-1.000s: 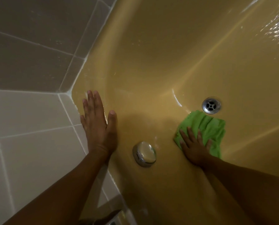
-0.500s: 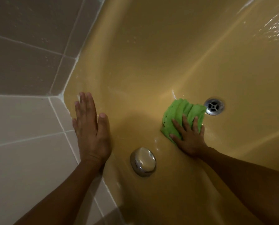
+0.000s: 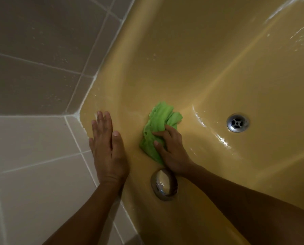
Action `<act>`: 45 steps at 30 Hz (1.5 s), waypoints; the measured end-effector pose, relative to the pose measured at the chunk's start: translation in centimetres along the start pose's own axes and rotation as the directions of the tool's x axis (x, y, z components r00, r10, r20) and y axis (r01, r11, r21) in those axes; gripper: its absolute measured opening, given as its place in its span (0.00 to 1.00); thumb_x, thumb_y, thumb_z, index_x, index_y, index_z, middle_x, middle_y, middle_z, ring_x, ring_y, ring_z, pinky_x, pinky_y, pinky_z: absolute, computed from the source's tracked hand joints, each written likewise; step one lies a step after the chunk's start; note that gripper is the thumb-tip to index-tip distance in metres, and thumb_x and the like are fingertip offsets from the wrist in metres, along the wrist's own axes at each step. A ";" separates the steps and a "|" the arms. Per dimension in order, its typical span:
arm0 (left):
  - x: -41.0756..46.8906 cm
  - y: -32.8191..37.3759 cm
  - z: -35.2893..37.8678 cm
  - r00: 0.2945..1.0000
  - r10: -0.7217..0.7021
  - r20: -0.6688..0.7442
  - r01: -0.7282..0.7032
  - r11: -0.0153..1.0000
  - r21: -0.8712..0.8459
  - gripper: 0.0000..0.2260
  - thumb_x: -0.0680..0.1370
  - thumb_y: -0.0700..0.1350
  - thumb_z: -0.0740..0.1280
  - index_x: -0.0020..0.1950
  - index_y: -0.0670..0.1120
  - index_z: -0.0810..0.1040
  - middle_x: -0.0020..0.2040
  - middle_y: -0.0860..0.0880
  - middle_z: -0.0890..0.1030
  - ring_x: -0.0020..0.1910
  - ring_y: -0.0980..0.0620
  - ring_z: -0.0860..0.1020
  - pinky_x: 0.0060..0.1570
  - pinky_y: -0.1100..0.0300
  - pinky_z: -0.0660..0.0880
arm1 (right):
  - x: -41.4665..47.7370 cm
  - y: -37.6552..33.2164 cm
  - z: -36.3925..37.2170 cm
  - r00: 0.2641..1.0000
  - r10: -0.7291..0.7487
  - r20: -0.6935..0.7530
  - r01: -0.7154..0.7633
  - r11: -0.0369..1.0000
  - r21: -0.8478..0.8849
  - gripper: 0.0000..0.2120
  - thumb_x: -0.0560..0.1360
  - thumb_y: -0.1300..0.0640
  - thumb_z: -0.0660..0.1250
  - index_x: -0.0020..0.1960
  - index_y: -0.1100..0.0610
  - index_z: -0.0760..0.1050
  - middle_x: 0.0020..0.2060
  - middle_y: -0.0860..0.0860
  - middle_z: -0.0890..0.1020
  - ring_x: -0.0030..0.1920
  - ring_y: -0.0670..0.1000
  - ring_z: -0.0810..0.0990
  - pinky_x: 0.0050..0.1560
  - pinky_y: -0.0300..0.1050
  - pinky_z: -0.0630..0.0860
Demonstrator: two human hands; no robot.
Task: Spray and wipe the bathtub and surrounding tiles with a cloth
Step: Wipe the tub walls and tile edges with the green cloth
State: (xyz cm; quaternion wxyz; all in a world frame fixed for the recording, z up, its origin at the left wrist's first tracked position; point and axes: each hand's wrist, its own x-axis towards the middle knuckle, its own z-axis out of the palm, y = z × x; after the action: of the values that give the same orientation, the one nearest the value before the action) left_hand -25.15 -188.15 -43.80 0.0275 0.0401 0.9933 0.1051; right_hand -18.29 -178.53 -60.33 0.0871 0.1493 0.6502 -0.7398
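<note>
A yellow bathtub (image 3: pixel 209 68) fills the right and centre of the view, its surface wet and glossy. A bunched green cloth (image 3: pixel 157 128) lies on the tub's end wall near the corner. My right hand (image 3: pixel 172 151) presses on the cloth's lower part, fingers spread over it and slightly bent. My left hand (image 3: pixel 107 145) lies flat on the tub's rim at the corner, fingers straight and together, just left of the cloth. Grey and white tiles (image 3: pixel 33 68) border the tub on the left.
A round chrome drain (image 3: pixel 237 122) sits in the tub floor to the right of the cloth. A chrome overflow cap (image 3: pixel 164 184) sits on the end wall just below my right hand. White tiles (image 3: pixel 33 174) run along the tub's near-left edge.
My right hand slid the cloth leftward, away from the drain and up the end wall toward the corner. The cloth bunched up. My left hand stayed flat on the rim.
</note>
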 end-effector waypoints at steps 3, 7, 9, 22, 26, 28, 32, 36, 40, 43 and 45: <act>0.2 -0.1 0.0 1.000 -0.010 -0.006 0.010 1.000 -0.002 0.25 0.84 0.53 0.48 0.83 0.60 0.53 0.83 0.62 0.51 0.81 0.63 0.45 0.81 0.42 0.45 | 1.3 -0.1 -0.5 0.998 0.033 0.051 -0.029 0.995 -0.091 0.30 0.76 0.31 0.54 0.77 0.36 0.60 0.79 0.54 0.55 0.79 0.58 0.50 0.77 0.64 0.54; 0.4 -0.1 0.1 1.000 -0.009 -0.016 0.009 1.000 -0.012 0.25 0.84 0.54 0.48 0.82 0.61 0.52 0.83 0.62 0.51 0.81 0.63 0.46 0.81 0.43 0.45 | 3.1 -1.5 0.2 0.979 0.153 0.135 -0.138 0.984 -0.112 0.27 0.82 0.34 0.50 0.76 0.26 0.39 0.82 0.52 0.39 0.80 0.63 0.34 0.76 0.72 0.42; 0.6 -0.3 0.1 1.000 -0.012 -0.020 0.012 1.000 -0.024 0.24 0.84 0.54 0.48 0.81 0.63 0.52 0.83 0.62 0.52 0.81 0.63 0.46 0.81 0.43 0.45 | 3.3 -3.0 0.8 0.979 0.148 0.143 -0.135 0.986 -0.094 0.27 0.83 0.36 0.49 0.76 0.27 0.37 0.81 0.52 0.36 0.78 0.62 0.30 0.74 0.73 0.39; 2.9 -0.5 0.1 0.997 -0.063 -0.039 0.062 0.998 -0.034 0.25 0.84 0.53 0.47 0.83 0.61 0.53 0.82 0.64 0.51 0.81 0.64 0.45 0.81 0.44 0.42 | 4.3 -0.9 0.9 0.988 0.138 0.073 -0.135 0.990 -0.033 0.38 0.78 0.32 0.47 0.82 0.45 0.38 0.82 0.57 0.48 0.79 0.55 0.35 0.79 0.57 0.36; 3.3 -0.6 0.0 0.997 -0.061 -0.053 0.059 0.998 -0.037 0.24 0.85 0.52 0.47 0.82 0.61 0.53 0.82 0.63 0.52 0.81 0.63 0.46 0.81 0.44 0.43 | 7.8 -6.8 2.6 0.996 0.092 -0.013 -0.091 0.994 0.064 0.32 0.80 0.35 0.44 0.78 0.36 0.31 0.82 0.56 0.39 0.78 0.60 0.27 0.74 0.64 0.32; 3.3 -0.6 0.0 0.997 -0.059 -0.045 0.057 0.997 -0.054 0.24 0.84 0.52 0.47 0.82 0.61 0.53 0.82 0.64 0.52 0.81 0.63 0.46 0.81 0.44 0.42 | 7.9 -9.2 2.8 0.999 -0.016 -0.047 0.020 0.996 0.088 0.32 0.83 0.39 0.48 0.76 0.33 0.29 0.81 0.55 0.36 0.76 0.59 0.24 0.73 0.61 0.30; 3.6 -0.5 -0.2 0.998 -0.048 -0.030 0.046 0.996 -0.073 0.25 0.83 0.53 0.48 0.81 0.63 0.53 0.81 0.67 0.51 0.81 0.64 0.45 0.81 0.43 0.41 | 6.3 -6.8 2.5 0.988 -0.152 0.026 0.149 0.986 0.081 0.32 0.81 0.35 0.50 0.77 0.30 0.34 0.82 0.48 0.38 0.77 0.56 0.25 0.75 0.58 0.32; 4.2 -0.4 -0.3 1.000 -0.001 -0.018 0.000 0.998 -0.061 0.25 0.84 0.53 0.49 0.82 0.62 0.53 0.81 0.67 0.50 0.81 0.64 0.45 0.80 0.42 0.41 | 7.0 -3.2 1.7 0.998 0.026 0.057 -0.029 0.998 0.059 0.31 0.79 0.31 0.48 0.74 0.29 0.32 0.82 0.50 0.40 0.78 0.57 0.28 0.78 0.62 0.35; 5.6 0.2 -0.1 0.997 0.072 0.006 -0.071 0.997 -0.035 0.25 0.84 0.51 0.49 0.82 0.61 0.51 0.81 0.66 0.49 0.81 0.64 0.44 0.80 0.41 0.43 | 10.2 -3.0 0.5 0.969 0.238 -0.062 -0.228 0.965 0.132 0.31 0.86 0.44 0.50 0.80 0.41 0.34 0.82 0.58 0.42 0.79 0.61 0.32 0.77 0.57 0.33; 6.6 0.8 -0.1 0.992 0.121 0.027 -0.121 0.993 -0.010 0.26 0.84 0.51 0.49 0.82 0.61 0.49 0.82 0.64 0.48 0.81 0.62 0.44 0.80 0.40 0.42 | 12.3 -4.7 0.3 0.949 0.272 -0.160 -0.233 0.946 0.225 0.30 0.86 0.44 0.48 0.80 0.40 0.33 0.82 0.58 0.39 0.78 0.63 0.31 0.76 0.60 0.34; 7.2 1.0 -0.1 0.988 0.148 0.037 -0.148 0.989 0.000 0.26 0.84 0.50 0.50 0.82 0.61 0.48 0.82 0.63 0.48 0.81 0.62 0.44 0.80 0.40 0.43 | 12.7 -6.3 0.5 0.961 0.188 -0.204 -0.138 0.962 0.237 0.30 0.86 0.44 0.48 0.79 0.38 0.32 0.81 0.55 0.37 0.78 0.62 0.28 0.75 0.61 0.32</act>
State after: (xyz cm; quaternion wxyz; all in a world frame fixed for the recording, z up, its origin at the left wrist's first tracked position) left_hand -32.21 -186.63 -43.81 0.0378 0.1159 0.9870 0.1046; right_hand -32.28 -177.30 -58.60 0.0571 0.2938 0.5553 -0.7759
